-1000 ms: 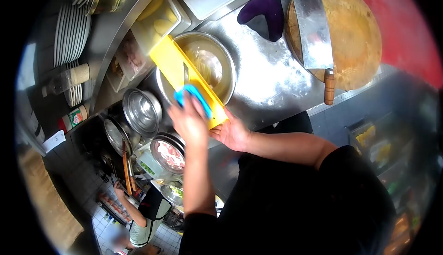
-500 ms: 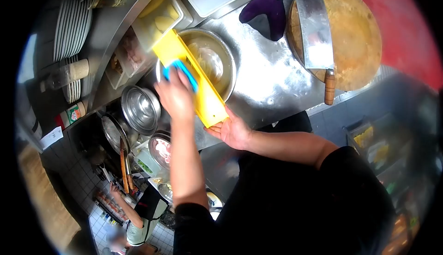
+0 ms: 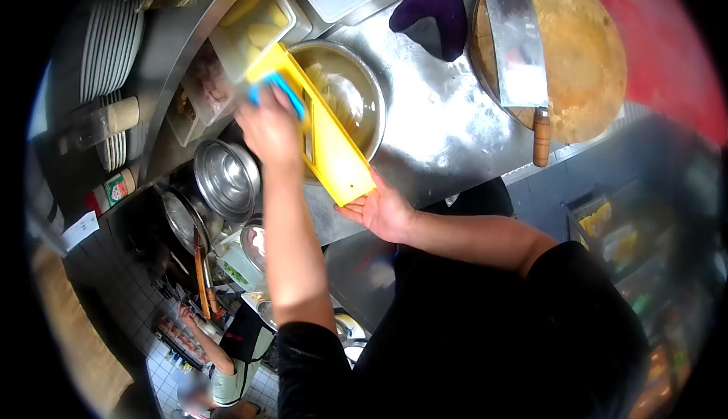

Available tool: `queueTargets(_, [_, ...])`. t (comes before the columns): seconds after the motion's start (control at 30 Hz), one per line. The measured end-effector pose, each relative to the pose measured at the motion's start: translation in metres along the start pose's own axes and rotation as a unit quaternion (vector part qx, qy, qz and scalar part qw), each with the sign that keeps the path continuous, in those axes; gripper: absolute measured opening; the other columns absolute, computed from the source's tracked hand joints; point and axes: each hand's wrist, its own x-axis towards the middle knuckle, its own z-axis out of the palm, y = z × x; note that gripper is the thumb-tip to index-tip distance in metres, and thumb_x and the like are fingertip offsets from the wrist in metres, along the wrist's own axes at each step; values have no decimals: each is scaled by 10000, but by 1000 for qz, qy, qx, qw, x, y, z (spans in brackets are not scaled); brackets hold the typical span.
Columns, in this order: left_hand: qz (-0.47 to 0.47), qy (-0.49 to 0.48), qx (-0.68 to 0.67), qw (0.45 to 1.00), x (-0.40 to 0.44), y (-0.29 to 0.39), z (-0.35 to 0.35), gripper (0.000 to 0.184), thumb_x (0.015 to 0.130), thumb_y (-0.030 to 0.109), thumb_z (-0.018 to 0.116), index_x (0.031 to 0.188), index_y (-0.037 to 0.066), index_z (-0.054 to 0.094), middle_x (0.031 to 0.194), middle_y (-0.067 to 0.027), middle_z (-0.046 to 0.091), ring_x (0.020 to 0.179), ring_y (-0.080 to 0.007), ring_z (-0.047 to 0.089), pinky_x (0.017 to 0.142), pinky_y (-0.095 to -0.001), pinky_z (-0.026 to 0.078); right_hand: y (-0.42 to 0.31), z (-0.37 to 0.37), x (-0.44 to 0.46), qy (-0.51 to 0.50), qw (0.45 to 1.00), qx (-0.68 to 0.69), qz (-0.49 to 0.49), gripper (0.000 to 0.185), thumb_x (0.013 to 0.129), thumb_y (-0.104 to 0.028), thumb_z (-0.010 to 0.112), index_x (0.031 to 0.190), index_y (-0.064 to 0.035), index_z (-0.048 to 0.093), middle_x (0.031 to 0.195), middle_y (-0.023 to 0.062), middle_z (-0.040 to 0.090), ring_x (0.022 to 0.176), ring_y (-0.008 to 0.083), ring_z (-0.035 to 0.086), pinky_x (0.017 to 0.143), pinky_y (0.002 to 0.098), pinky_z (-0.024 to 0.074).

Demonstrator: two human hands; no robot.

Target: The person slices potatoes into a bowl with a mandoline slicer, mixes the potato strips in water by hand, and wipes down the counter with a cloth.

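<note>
My left hand [image 3: 269, 127], slightly blurred, is closed around a blue holder [image 3: 287, 89] and rests at the upper part of a yellow mandoline slicer [image 3: 343, 165]. What lies under the holder is hidden. With its palm turned up, my right hand [image 3: 387, 210] grips the slicer's lower end, the thumb on the edge and the fingers beneath. The slicer slants across a metal bowl [image 3: 379, 89], which has pale, shiny contents that I cannot make out. Its far end reaches a clear plastic container [image 3: 292, 21] with yellow pieces inside.
On the right, a cleaver [image 3: 517, 47] lies on a round wooden chopping board [image 3: 584, 55], beside a purple cloth [image 3: 447, 9]. Stacked metal bowls [image 3: 227, 180] and plates [image 3: 110, 47] are on the left. Another person [image 3: 239, 351] stands at lower left.
My left hand has moved with the blue holder up and left along the slicer, toward its far end. My right hand keeps its grip on the lower end.
</note>
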Motion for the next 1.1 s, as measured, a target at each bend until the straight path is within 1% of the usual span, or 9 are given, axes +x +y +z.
queueTargets(0.1, [41, -19, -14, 999, -104, 20, -38, 367, 972, 246, 624, 1280, 52, 673, 1068, -285, 621, 982, -447, 610, 746, -528, 554, 4, -11, 6, -51, 999, 2, 10, 701, 1083, -590, 254, 1545, -71, 341, 1518, 140, 485, 1407, 256, 449, 1234, 446, 293])
queueTargets(0.17, [45, -71, -36, 996, -146, 32, -56, 391, 966, 237, 635, 1295, 28, 663, 1130, -311, 605, 989, -455, 603, 754, -530, 555, -1, 2, -4, -37, 999, -13, -3, 699, 1086, -584, 241, 1548, -68, 335, 1520, 143, 482, 1414, 253, 441, 1237, 446, 286])
queueTargets(0.27, [13, -61, 2, 998, -112, 26, -37, 372, 975, 240, 624, 1287, 42, 668, 1185, -316, 603, 983, -449, 603, 762, -527, 555, 0, -4, 4, -46, 999, 1, 4, 698, 1089, -575, 233, 1555, -64, 323, 1532, 149, 465, 1427, 257, 427, 1239, 453, 280])
queueTargets(0.43, [7, 39, -6, 999, 22, -1, 17, 221, 999, 278, 582, 1009, 71, 659, 955, -248, 618, 902, -433, 624, 737, -547, 547, 5, -4, 6, 2, 1000, 12, -7, 686, 1088, -568, 277, 1527, -48, 357, 1495, 159, 493, 1395, 282, 472, 1211, 475, 356])
queueTargets(0.53, [10, 8, 2, 1000, 7, 0, 8, 298, 1012, 298, 562, 1166, 89, 709, 1009, -264, 641, 927, -442, 639, 760, -533, 552, 3, 0, 2, 0, 1000, 1, -9, 679, 1093, -561, 255, 1528, -49, 353, 1463, 163, 523, 1383, 278, 485, 1204, 470, 369])
queueTargets(0.7, [49, -58, -42, 996, -143, 29, -47, 371, 986, 230, 613, 1294, 31, 667, 1153, -298, 601, 982, -450, 611, 811, -523, 557, 1, -3, 1, -35, 999, -16, 3, 675, 1092, -578, 205, 1525, -89, 376, 1454, 129, 528, 1332, 247, 501, 1181, 447, 358])
queueTargets(0.83, [11, -35, -13, 999, -90, 20, -21, 368, 993, 259, 601, 1287, 47, 667, 1146, -300, 602, 996, -452, 608, 771, -520, 555, 2, -12, 8, -48, 999, 4, 12, 671, 1094, -568, 225, 1530, -79, 371, 1480, 140, 510, 1362, 258, 487, 1197, 450, 349])
queueTargets(0.97, [9, 41, -8, 999, 24, 4, 19, 227, 1005, 268, 572, 1040, 68, 672, 912, -240, 624, 927, -439, 622, 757, -539, 550, 4, -11, 9, -32, 999, -3, -6, 690, 1088, -575, 245, 1535, -59, 351, 1520, 156, 471, 1406, 288, 460, 1227, 466, 331])
queueTargets(1.1, [3, 10, -13, 1000, 4, 5, 8, 228, 1002, 256, 580, 1080, 68, 684, 1032, -276, 620, 954, -453, 617, 785, -547, 545, 3, -6, 4, -16, 1000, -19, -3, 690, 1088, -580, 240, 1536, -68, 355, 1515, 143, 480, 1401, 273, 466, 1215, 452, 345])
